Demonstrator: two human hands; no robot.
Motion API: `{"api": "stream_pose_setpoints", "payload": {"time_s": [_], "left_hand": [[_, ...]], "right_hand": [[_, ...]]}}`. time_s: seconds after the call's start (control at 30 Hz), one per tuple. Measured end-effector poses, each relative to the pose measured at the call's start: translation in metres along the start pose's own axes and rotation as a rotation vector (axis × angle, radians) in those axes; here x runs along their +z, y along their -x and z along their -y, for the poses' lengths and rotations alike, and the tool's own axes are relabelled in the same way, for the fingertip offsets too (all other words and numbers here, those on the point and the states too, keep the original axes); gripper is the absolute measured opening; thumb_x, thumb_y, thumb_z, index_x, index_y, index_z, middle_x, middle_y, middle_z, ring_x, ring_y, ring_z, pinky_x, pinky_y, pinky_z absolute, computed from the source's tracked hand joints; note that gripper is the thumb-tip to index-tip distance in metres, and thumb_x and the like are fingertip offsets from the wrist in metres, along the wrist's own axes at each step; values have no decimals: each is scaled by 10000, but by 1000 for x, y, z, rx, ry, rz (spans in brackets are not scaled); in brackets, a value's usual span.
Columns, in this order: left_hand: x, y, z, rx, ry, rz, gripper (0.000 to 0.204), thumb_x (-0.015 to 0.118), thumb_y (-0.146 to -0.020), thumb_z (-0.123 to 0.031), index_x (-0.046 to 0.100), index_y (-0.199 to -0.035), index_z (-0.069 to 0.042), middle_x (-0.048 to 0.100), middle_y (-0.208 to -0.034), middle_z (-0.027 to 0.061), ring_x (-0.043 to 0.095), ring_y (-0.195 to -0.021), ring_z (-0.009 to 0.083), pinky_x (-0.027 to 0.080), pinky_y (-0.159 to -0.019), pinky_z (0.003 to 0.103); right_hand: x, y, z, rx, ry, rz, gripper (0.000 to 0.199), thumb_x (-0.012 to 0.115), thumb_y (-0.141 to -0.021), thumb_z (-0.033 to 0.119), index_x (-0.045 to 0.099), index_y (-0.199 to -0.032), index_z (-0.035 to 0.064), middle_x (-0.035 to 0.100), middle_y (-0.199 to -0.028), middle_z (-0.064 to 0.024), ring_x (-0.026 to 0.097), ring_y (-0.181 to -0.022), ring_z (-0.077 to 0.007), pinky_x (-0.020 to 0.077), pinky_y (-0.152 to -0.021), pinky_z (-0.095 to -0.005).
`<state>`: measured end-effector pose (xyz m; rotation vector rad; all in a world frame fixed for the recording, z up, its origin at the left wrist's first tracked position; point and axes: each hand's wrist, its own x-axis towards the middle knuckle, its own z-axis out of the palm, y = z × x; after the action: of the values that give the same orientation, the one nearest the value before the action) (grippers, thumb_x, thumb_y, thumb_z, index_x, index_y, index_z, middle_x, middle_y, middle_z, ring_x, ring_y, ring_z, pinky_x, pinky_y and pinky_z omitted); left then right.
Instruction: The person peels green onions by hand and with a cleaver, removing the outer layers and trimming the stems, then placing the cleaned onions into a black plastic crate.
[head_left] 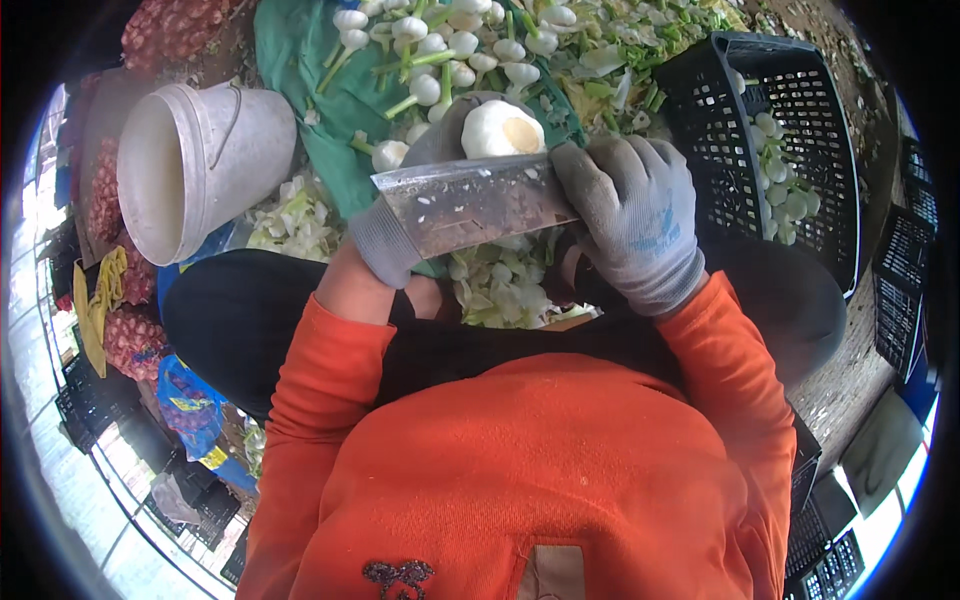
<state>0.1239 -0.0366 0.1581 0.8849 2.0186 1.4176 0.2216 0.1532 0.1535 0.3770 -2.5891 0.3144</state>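
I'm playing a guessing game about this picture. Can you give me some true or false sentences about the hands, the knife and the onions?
1. The left hand holds a trimmed white onion. True.
2. The right hand holds a wide cleaver. True.
3. Both hands are bare. False: both wear grey gloves.
4. The black crate on the right is full of red apples. False: it holds a few white onions.
5. The white bucket stands upright. False: it lies tipped on its side.
6. More white onions lie on a green cloth. True.
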Motion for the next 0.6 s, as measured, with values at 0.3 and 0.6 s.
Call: {"api": "stream_pose_setpoints", "payload": {"time_s": [0.3, 0.6], "left_hand": [[-9, 6, 17, 281, -89, 96, 646, 717, -832, -177, 404, -1373, -16, 562, -1271, 125, 560, -1163, 229, 457, -1002, 349], [-6, 1, -39, -272, 513, 171, 634, 823, -638, -177, 551, -1192, -38, 633, -1023, 27, 602, -941, 142, 495, -842, 290]], "right_hand": [[13, -1, -17, -27, 49, -99, 292, 647, -725, 225, 589, -998, 138, 541, -819, -10, 563, -714, -206, 441, -628, -370], [14, 3, -66, 218, 175, -85, 294, 629, -786, 91, 583, -1077, 85, 629, -880, -100, 612, -766, -297, 480, -667, -410]]}}
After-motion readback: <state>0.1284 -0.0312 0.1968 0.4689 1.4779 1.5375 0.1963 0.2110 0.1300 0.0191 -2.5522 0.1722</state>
